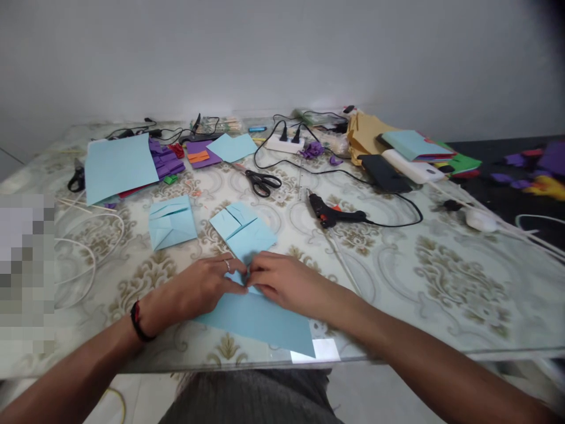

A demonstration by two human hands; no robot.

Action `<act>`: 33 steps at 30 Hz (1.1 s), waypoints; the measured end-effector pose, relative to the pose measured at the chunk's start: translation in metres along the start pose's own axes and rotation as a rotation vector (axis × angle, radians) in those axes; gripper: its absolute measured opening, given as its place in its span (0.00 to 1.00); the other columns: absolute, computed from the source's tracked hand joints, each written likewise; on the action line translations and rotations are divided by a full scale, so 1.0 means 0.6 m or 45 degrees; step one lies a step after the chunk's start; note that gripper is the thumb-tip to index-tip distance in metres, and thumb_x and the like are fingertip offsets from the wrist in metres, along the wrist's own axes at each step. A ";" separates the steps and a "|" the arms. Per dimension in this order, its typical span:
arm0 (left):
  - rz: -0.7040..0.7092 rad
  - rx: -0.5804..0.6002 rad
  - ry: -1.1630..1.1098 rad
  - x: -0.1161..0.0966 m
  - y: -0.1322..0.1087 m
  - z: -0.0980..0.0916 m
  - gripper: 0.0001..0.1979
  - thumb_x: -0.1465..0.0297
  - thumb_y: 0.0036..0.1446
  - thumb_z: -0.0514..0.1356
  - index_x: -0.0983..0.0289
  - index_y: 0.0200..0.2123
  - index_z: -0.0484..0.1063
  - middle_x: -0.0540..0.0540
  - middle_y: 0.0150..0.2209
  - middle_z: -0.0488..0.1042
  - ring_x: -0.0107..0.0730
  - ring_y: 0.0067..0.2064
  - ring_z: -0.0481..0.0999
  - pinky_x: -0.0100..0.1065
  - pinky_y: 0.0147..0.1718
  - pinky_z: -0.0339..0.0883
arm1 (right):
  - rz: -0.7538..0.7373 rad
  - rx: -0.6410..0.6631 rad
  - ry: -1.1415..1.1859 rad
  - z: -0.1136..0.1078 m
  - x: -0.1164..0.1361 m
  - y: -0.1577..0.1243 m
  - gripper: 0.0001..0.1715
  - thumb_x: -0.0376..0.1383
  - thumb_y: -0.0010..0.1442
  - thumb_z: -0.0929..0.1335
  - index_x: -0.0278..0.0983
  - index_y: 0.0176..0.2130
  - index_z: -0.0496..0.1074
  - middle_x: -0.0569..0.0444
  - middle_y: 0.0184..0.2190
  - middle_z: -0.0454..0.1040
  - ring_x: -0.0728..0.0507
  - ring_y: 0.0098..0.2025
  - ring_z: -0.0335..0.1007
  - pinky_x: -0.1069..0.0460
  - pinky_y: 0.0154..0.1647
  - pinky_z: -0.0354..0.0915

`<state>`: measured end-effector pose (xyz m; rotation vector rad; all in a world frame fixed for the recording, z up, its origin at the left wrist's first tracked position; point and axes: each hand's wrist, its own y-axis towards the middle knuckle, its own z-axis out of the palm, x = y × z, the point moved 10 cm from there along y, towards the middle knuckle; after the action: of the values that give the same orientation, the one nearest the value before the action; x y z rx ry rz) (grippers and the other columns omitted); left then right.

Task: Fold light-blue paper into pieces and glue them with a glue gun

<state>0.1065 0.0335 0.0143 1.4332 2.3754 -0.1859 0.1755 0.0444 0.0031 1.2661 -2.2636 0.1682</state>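
A light blue sheet of paper lies near the table's front edge, partly folded, with its lower part flat. My left hand, wearing a ring, pinches the upper part of this sheet. Close against it, my right hand has its fingers bent together on the same fold. Both sets of fingertips almost meet, hiding the crease beneath them. Just beyond the hands lies a folded light blue paper piece with overlapping flaps. Another folded light blue piece rests to its left.
A black glue gun lies right of centre, its cord trailing to the right. Scissors and a white power strip lie farther back. Blue sheets cover part of the back left. A dark phone sits near stacked paper.
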 end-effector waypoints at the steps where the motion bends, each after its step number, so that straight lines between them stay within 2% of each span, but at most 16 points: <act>1: 0.006 -0.001 0.032 -0.002 -0.001 0.001 0.23 0.86 0.64 0.51 0.60 0.44 0.82 0.57 0.52 0.79 0.38 0.53 0.79 0.38 0.53 0.74 | -0.013 0.004 -0.047 0.001 0.005 -0.002 0.11 0.26 0.67 0.68 0.36 0.44 0.81 0.48 0.42 0.78 0.42 0.45 0.74 0.48 0.48 0.71; 4: 0.035 -0.008 0.115 -0.008 -0.012 0.004 0.21 0.85 0.64 0.53 0.61 0.47 0.81 0.59 0.54 0.79 0.41 0.55 0.78 0.42 0.55 0.74 | -0.027 0.029 -0.193 0.004 0.019 -0.015 0.10 0.29 0.69 0.68 0.34 0.46 0.80 0.45 0.44 0.79 0.40 0.48 0.74 0.45 0.52 0.72; 7: 0.063 -0.056 0.129 -0.013 -0.036 0.005 0.25 0.86 0.62 0.52 0.63 0.56 0.76 0.61 0.60 0.77 0.42 0.60 0.76 0.45 0.60 0.72 | -0.040 0.013 -0.324 0.004 0.034 -0.038 0.12 0.29 0.69 0.68 0.32 0.51 0.79 0.42 0.51 0.78 0.38 0.55 0.73 0.42 0.56 0.72; 10: 0.004 -0.091 0.124 -0.006 -0.064 0.007 0.29 0.85 0.63 0.51 0.61 0.64 0.69 0.60 0.65 0.71 0.42 0.67 0.70 0.47 0.63 0.70 | -0.044 0.002 -0.432 0.007 0.042 -0.062 0.17 0.29 0.69 0.68 0.30 0.56 0.76 0.39 0.59 0.75 0.36 0.61 0.70 0.40 0.60 0.70; 14: -0.103 -0.063 0.144 -0.005 -0.086 0.021 0.28 0.81 0.65 0.53 0.63 0.67 0.65 0.61 0.69 0.67 0.46 0.71 0.63 0.51 0.67 0.65 | -0.020 0.058 -0.441 0.021 0.034 -0.083 0.23 0.28 0.68 0.68 0.33 0.62 0.72 0.41 0.65 0.70 0.35 0.66 0.65 0.37 0.63 0.68; 18: -0.212 -0.094 0.301 -0.028 -0.087 0.034 0.26 0.74 0.68 0.54 0.67 0.68 0.62 0.67 0.71 0.60 0.51 0.73 0.58 0.53 0.69 0.61 | -0.020 0.074 -0.466 0.031 0.028 -0.088 0.26 0.27 0.66 0.67 0.34 0.62 0.71 0.41 0.66 0.69 0.34 0.68 0.63 0.36 0.64 0.67; 21: -0.311 -0.112 0.314 -0.043 -0.083 0.048 0.30 0.66 0.68 0.57 0.74 0.69 0.60 0.73 0.73 0.55 0.58 0.74 0.52 0.54 0.67 0.62 | -0.047 0.042 -0.490 0.032 0.031 -0.088 0.25 0.26 0.66 0.66 0.33 0.61 0.72 0.40 0.65 0.70 0.34 0.66 0.65 0.36 0.63 0.68; 27: -0.388 -0.097 0.207 -0.042 -0.088 0.066 0.33 0.62 0.69 0.57 0.68 0.72 0.54 0.69 0.76 0.46 0.55 0.76 0.43 0.54 0.70 0.56 | -0.088 0.021 -0.452 0.033 0.030 -0.093 0.30 0.23 0.63 0.64 0.34 0.63 0.70 0.40 0.65 0.69 0.34 0.66 0.65 0.36 0.62 0.69; 33: -0.406 -0.113 0.110 -0.038 -0.091 0.065 0.33 0.62 0.68 0.58 0.66 0.71 0.55 0.68 0.76 0.43 0.56 0.77 0.43 0.56 0.70 0.56 | -0.090 0.028 -0.460 0.031 0.028 -0.090 0.36 0.20 0.57 0.62 0.35 0.62 0.71 0.40 0.65 0.70 0.33 0.66 0.64 0.35 0.61 0.70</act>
<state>0.0776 -0.0225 -0.0174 1.0359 2.6371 -0.0987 0.2055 -0.0050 -0.0121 1.4846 -2.5154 -0.0679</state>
